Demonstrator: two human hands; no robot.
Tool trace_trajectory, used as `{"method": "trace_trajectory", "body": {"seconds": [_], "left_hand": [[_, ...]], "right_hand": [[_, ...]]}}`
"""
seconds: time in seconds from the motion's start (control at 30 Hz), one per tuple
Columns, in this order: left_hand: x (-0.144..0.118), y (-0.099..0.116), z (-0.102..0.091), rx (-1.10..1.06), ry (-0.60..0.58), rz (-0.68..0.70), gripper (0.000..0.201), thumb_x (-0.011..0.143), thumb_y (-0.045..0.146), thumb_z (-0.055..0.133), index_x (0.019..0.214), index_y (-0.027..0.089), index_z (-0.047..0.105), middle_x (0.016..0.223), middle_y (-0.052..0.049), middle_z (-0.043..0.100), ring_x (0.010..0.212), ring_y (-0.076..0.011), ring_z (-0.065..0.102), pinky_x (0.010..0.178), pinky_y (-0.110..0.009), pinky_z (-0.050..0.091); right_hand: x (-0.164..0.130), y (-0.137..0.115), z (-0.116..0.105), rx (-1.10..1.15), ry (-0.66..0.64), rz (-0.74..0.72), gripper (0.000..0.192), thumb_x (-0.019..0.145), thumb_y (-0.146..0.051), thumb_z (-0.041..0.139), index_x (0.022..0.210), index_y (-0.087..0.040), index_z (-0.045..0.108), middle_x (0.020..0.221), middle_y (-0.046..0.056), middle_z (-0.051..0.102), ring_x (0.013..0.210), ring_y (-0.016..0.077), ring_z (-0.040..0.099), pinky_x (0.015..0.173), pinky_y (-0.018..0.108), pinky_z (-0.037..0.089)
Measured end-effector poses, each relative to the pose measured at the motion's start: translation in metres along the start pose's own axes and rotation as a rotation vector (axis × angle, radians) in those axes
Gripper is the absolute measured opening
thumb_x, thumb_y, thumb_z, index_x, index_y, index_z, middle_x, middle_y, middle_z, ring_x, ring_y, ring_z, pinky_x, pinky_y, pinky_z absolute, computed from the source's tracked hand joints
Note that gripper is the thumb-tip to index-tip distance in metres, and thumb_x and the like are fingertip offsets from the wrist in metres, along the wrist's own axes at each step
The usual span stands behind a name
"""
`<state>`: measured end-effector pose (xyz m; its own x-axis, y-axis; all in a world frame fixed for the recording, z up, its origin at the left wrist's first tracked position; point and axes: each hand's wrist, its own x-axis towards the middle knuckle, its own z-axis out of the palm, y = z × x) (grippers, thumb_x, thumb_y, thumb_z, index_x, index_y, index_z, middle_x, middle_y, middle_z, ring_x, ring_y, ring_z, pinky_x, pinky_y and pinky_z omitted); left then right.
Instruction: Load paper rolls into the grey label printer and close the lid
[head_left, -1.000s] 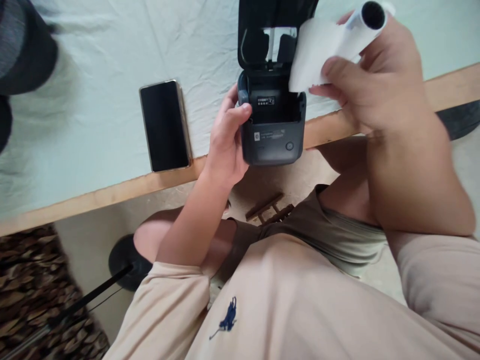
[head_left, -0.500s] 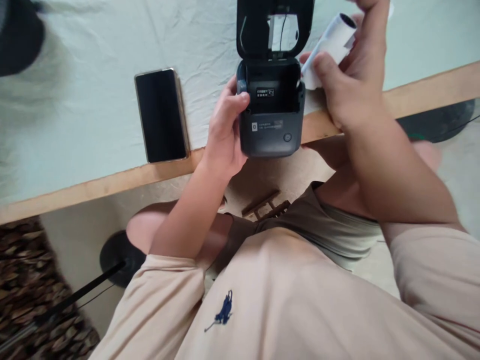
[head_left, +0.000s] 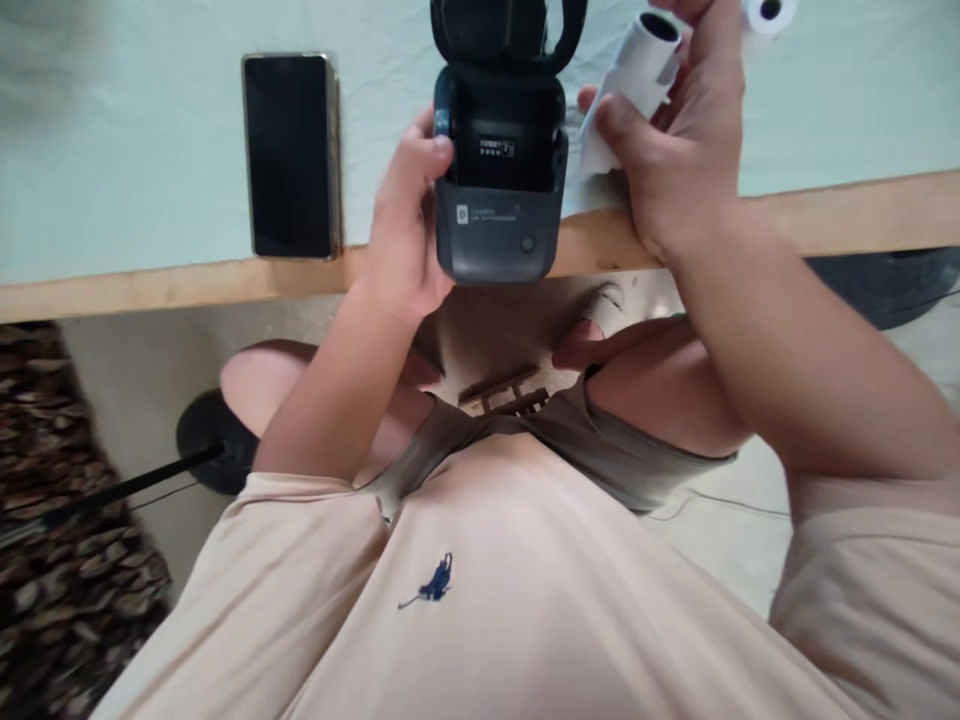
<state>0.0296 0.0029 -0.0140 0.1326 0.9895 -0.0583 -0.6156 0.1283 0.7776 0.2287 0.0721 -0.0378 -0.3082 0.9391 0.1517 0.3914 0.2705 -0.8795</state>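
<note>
The left hand (head_left: 405,235) gripped the open printer (head_left: 499,190) at the table edge (head_left: 840,215) (half overhanging), the right hand (head_left: 675,150) pinching a paper roll (head_left: 634,70) whose loose end risked unspooling or jamming.

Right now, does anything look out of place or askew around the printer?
The printer overhangs the table edge, steadied only by the left hand, lid open. The right hand holds a paper roll with a loose tail. Otherwise nothing looks spilled or damaged; the phone lies flat.

My left hand (head_left: 401,235) grips the printer (head_left: 499,200) on its left side; my right hand (head_left: 675,150) pinches closed just right of it, forearm bent
</note>
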Motion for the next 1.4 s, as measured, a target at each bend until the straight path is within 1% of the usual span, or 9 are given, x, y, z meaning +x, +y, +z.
{"method": "trace_trajectory", "body": {"seconds": [0.17, 0.27, 0.37, 0.53, 0.8, 0.97, 1.1, 1.23, 1.4], "left_hand": [[-0.005, 0.004, -0.003, 0.070, 0.099, -0.077, 0.024, 0.095, 0.028, 0.056, 0.116, 0.027, 0.066, 0.120, -0.001, 0.073, 0.130, -0.0285, 0.062, 0.109, -0.041, 0.055], [-0.010, 0.003, -0.014, 0.079, 0.202, -0.133, 0.038, 0.090, 0.035, 0.067, 0.128, 0.033, 0.065, 0.123, 0.001, 0.073, 0.124, -0.0268, 0.067, 0.098, -0.038, 0.061], [-0.015, 0.002, -0.024, 0.000, 0.140, -0.262, 0.060, 0.081, 0.037, 0.076, 0.138, 0.041, 0.059, 0.138, 0.001, 0.069, 0.120, -0.0274, 0.071, 0.092, -0.039, 0.064], [-0.022, 0.004, -0.030, -0.007, 0.120, -0.280, 0.074, 0.076, 0.044, 0.080, 0.145, 0.040, 0.054, 0.153, -0.002, 0.059, 0.144, -0.0319, 0.055, 0.120, -0.048, 0.048], [-0.019, -0.001, -0.028, 0.001, 0.205, -0.157, 0.059, 0.080, 0.041, 0.077, 0.136, 0.039, 0.060, 0.131, -0.001, 0.071, 0.118, -0.0265, 0.070, 0.091, -0.035, 0.062], [-0.011, 0.008, -0.015, 0.007, 0.197, -0.133, 0.037, 0.080, 0.037, 0.072, 0.117, 0.035, 0.068, 0.121, 0.002, 0.074, 0.145, -0.0311, 0.052, 0.109, -0.044, 0.056], [-0.002, 0.021, -0.007, 0.011, 0.090, -0.160, 0.020, 0.084, 0.028, 0.063, 0.101, 0.034, 0.072, 0.105, 0.007, 0.075, 0.139, -0.0309, 0.053, 0.116, -0.046, 0.051], [0.014, 0.019, -0.011, -0.011, -0.051, -0.051, 0.019, 0.086, 0.027, 0.061, 0.102, 0.029, 0.071, 0.106, 0.006, 0.076, 0.109, -0.0197, 0.066, 0.108, -0.036, 0.057], [0.021, 0.012, -0.026, -0.105, 0.021, 0.118, 0.021, 0.082, 0.029, 0.065, 0.100, 0.020, 0.069, 0.096, 0.002, 0.079, 0.090, -0.0143, 0.074, 0.087, -0.027, 0.063]], "right_hand": [[-0.011, 0.001, 0.006, 0.074, 0.170, -0.109, 0.034, 0.087, -0.029, 0.064, 0.118, -0.026, 0.050, 0.114, 0.003, 0.062, 0.100, 0.0160, 0.065, 0.098, 0.034, 0.057], [-0.019, -0.011, 0.005, -0.017, 0.177, -0.036, 0.034, 0.090, -0.029, 0.066, 0.123, -0.031, 0.060, 0.116, 0.003, 0.071, 0.110, 0.0236, 0.070, 0.102, 0.045, 0.057], [-0.024, -0.021, 0.003, -0.071, 0.184, -0.007, 0.039, 0.087, -0.029, 0.071, 0.124, -0.034, 0.064, 0.113, 0.002, 0.074, 0.104, 0.0246, 0.073, 0.092, 0.045, 0.062], [-0.029, -0.021, 0.005, -0.150, 0.239, -0.035, 0.040, 0.083, -0.030, 0.076, 0.121, -0.037, 0.067, 0.101, 0.001, 0.076, 0.086, 0.0231, 0.074, 0.074, 0.041, 0.064], [-0.026, -0.013, 0.006, -0.172, 0.232, -0.012, 0.037, 0.086, -0.035, 0.075, 0.122, -0.035, 0.067, 0.115, 0.001, 0.073, 0.100, 0.0209, 0.072, 0.089, 0.041, 0.063], [-0.025, -0.007, 0.009, -0.255, 0.176, -0.006, 0.046, 0.090, -0.046, 0.067, 0.133, -0.030, 0.060, 0.124, 0.004, 0.072, 0.102, 0.0219, 0.071, 0.099, 0.045, 0.061], [-0.030, -0.020, -0.005, -0.252, 0.241, -0.211, 0.055, 0.097, -0.061, 0.050, 0.144, -0.034, 0.046, 0.155, 0.001, 0.052, 0.146, 0.0215, 0.049, 0.125, 0.043, 0.046], [-0.019, -0.028, -0.027, -0.488, 0.477, -0.246, 0.034, 0.102, -0.040, 0.039, 0.132, -0.025, 0.046, 0.138, 0.008, 0.057, 0.139, 0.0191, 0.052, 0.125, 0.041, 0.041], [0.010, -0.003, -0.034, -0.566, 0.466, -0.049, 0.036, 0.083, -0.032, 0.065, 0.118, -0.025, 0.058, 0.121, 0.012, 0.052, 0.122, 0.0285, 0.054, 0.117, 0.049, 0.044]]}}
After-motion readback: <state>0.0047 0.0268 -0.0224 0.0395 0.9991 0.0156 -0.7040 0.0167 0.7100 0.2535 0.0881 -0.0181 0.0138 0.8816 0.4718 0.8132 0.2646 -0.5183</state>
